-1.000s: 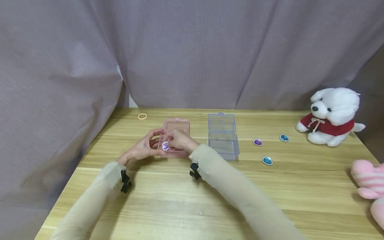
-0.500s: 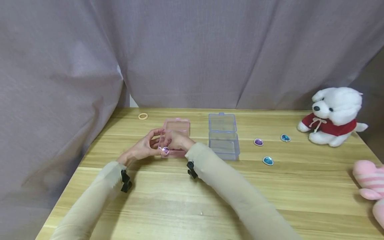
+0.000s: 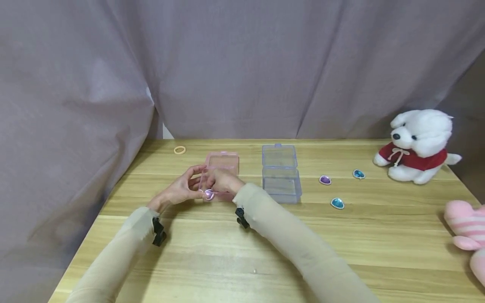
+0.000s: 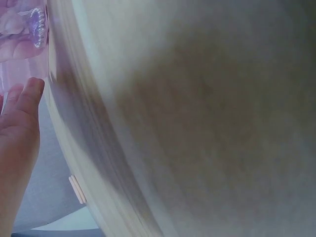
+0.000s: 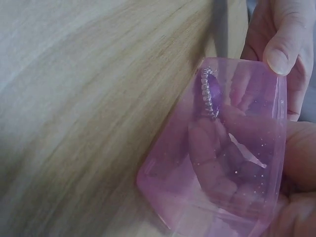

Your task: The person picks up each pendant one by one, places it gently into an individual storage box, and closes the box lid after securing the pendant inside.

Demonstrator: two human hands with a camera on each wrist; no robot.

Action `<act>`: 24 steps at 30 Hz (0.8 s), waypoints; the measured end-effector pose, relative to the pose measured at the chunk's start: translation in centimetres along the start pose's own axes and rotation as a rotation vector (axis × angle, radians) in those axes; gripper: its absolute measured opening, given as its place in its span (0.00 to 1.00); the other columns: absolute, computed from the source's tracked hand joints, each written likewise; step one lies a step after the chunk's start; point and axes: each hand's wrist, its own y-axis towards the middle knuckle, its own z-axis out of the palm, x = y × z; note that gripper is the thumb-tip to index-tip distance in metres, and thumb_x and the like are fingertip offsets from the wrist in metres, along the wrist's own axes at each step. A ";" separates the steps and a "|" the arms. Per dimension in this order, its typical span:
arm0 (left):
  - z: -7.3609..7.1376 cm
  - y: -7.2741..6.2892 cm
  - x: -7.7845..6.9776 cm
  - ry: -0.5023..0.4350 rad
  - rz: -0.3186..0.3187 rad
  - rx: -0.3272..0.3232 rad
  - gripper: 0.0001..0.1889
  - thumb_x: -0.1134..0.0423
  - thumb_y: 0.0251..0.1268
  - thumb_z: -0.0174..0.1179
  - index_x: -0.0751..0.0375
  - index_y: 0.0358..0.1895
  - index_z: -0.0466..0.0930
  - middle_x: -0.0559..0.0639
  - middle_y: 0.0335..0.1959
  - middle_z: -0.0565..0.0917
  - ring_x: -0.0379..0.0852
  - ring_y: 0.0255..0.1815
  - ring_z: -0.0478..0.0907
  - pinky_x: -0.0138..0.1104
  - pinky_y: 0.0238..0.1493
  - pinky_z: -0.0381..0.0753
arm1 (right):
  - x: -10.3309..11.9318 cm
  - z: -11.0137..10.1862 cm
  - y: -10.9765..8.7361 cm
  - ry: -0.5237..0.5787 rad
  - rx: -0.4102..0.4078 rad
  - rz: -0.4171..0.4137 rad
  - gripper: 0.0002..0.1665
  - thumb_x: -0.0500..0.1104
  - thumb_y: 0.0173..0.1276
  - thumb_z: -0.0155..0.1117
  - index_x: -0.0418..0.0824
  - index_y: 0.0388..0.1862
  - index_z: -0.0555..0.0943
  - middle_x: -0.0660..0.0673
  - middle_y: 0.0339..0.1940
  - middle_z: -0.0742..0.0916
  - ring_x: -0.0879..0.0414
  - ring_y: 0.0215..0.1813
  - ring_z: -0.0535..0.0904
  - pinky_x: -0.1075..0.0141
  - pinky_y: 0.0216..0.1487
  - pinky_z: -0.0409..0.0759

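A clear pink plastic box [image 3: 223, 197] with a raised lid stands left of centre. My left hand [image 3: 179, 187] grips its left side, thumb at the front corner and fingers farther back. My right hand [image 3: 224, 180] is down inside the box with its fingers bent. At those fingertips is a purple gem [image 3: 209, 194] edged with small white beads, pinched low by the front left corner. Through the pink wall in the right wrist view, the gem [image 5: 211, 93] stands on edge beside the fingers. The left wrist view shows the gem [image 4: 37, 27] close to the box wall.
A clear bluish box [image 3: 282, 195] stands open to the right. Beyond it lie a purple gem [image 3: 325, 180] and two blue gems, one nearer [image 3: 337, 203] and one farther [image 3: 359, 174]. A pale ring [image 3: 179, 150], white plush dog [image 3: 420, 145] and pink plush toy [image 3: 467, 235] are around.
My right hand has lowered the purple gem into the pink box, toward its front left corner. My left hand has kept its hold on the box.
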 end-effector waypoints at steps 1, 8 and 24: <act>0.0 0.0 0.0 -0.001 0.003 0.000 0.49 0.75 0.50 0.67 0.61 0.73 0.45 0.59 0.73 0.51 0.60 0.73 0.53 0.44 0.69 0.64 | 0.0 0.0 -0.1 0.000 -0.004 0.004 0.03 0.35 0.57 0.68 0.42 0.28 0.88 0.49 0.34 0.88 0.57 0.45 0.79 0.72 0.49 0.79; 0.2 -0.2 -0.3 -0.001 0.003 -0.005 0.50 0.75 0.48 0.68 0.61 0.73 0.45 0.60 0.74 0.50 0.61 0.72 0.53 0.41 0.68 0.66 | 0.5 0.0 -0.6 -0.047 -0.055 0.018 0.05 0.34 0.58 0.67 0.41 0.31 0.88 0.47 0.41 0.88 0.54 0.50 0.79 0.70 0.54 0.77; 0.4 -0.4 -0.6 0.038 -0.047 -0.039 0.50 0.70 0.47 0.71 0.57 0.72 0.48 0.57 0.73 0.54 0.56 0.73 0.55 0.44 0.72 0.58 | -1.3 -8.4 -9.0 0.430 -0.465 -0.030 0.13 0.30 0.66 0.57 0.29 0.49 0.80 0.34 0.41 0.85 0.54 0.35 0.80 0.68 0.39 0.85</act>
